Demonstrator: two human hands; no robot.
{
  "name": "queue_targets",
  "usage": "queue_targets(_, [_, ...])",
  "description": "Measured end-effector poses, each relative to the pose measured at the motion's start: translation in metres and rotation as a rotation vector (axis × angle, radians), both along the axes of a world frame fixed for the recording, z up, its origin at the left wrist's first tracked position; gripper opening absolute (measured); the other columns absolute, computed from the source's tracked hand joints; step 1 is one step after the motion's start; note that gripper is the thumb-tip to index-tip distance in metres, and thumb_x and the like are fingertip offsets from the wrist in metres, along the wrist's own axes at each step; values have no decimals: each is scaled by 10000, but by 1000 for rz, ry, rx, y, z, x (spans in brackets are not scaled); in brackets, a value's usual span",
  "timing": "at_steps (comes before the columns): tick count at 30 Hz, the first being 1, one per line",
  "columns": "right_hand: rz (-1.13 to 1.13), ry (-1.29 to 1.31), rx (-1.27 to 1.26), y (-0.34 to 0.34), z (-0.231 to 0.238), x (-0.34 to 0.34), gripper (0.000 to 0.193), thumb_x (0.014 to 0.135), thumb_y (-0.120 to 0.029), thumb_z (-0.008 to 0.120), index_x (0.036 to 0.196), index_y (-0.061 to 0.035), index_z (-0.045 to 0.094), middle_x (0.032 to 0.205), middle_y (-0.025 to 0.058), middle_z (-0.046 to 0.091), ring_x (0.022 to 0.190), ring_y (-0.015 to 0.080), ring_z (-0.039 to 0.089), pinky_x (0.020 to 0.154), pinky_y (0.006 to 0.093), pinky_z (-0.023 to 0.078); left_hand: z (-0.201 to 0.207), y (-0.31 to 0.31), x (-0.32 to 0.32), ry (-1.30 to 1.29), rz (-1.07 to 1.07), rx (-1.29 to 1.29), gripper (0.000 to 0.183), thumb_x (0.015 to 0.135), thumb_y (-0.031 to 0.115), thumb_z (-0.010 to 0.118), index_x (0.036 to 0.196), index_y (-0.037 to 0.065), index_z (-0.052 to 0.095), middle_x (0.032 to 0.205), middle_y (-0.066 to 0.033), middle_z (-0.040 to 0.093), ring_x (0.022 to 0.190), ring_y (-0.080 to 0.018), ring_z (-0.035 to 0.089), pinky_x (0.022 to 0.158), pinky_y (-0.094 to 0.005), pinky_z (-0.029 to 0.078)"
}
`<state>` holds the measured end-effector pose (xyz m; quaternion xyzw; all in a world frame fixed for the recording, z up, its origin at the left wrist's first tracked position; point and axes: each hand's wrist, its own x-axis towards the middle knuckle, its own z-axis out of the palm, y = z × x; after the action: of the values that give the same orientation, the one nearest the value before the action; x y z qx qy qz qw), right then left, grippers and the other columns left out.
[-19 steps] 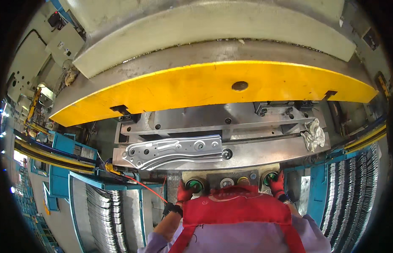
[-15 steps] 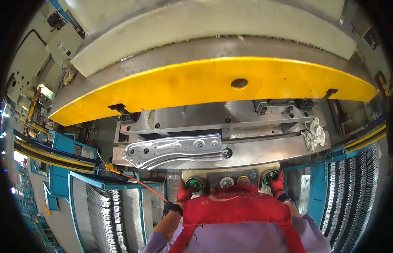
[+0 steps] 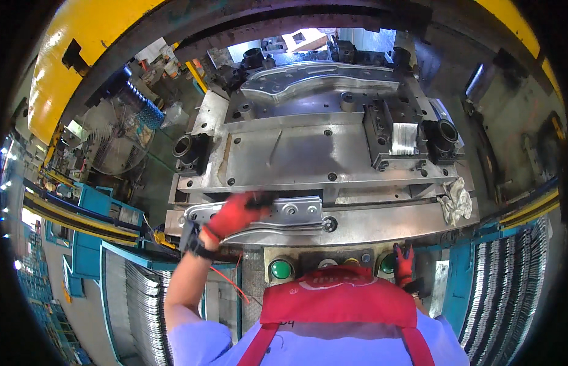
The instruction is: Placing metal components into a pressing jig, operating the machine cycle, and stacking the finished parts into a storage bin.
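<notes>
My left hand (image 3: 242, 213), in a red glove with dark fingertips, is over a stamped silver metal panel (image 3: 293, 213) lying on the near steel ledge. Its fingers are smeared by motion, so I cannot tell whether they touch or grip the panel. My right hand (image 3: 404, 266), also gloved, is beside the right green push button (image 3: 388, 263) on the control box, fingers stretched out and holding nothing. The left green push button (image 3: 281, 269) is uncovered. Farther back, another long formed metal panel (image 3: 320, 79) rests on the die (image 3: 284, 152) in the press.
Black guide posts (image 3: 191, 149) stand at the die's corners. A crumpled white rag (image 3: 455, 202) lies on the ledge's right end. Racks of stacked metal parts flank me, left (image 3: 143, 305) and right (image 3: 506, 287). The yellow press ram (image 3: 70, 61) is overhead; a fan (image 3: 116, 137) stands far left.
The yellow press ram has risen, exposing the die and the panel on it. My left hand has left its green button and moved forward over the near panel. My right hand has shifted slightly.
</notes>
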<state>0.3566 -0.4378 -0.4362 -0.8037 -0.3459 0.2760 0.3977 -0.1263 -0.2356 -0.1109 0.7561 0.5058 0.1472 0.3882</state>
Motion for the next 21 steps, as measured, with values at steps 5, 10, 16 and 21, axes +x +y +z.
queue_targets(5, [-72,-439,-263,27,75,-56,922,699,-622,570,1307,28,330,1312,279,346,1219,402,331,1008,447,265,61,128,77,92,1,912,613,740,325,642,1264,97,422,1270,-180,420,1169,-337,402,963,-411,329])
queue_targets(10, [-93,-501,-276,30,86,-67,969,668,-667,559,1281,54,349,1288,288,368,1195,407,354,984,483,269,56,247,128,483,-62,1128,773,728,528,576,1308,70,351,1303,-204,369,1203,-379,333,1020,-463,226])
queue_targets(16, [-121,-630,-283,25,75,-71,996,632,-683,569,1283,38,348,1236,274,427,1134,397,408,964,474,286,84,303,169,476,-221,649,865,605,606,644,1235,52,434,1216,-194,450,1154,-347,402,979,-427,306])
queue_targets(21, [-141,-581,-260,32,84,-71,1006,617,-690,575,1262,54,371,1237,285,421,1145,400,398,972,467,288,75,313,172,486,-249,715,794,584,595,673,1135,53,490,1111,-183,492,1044,-351,461,905,-414,371])
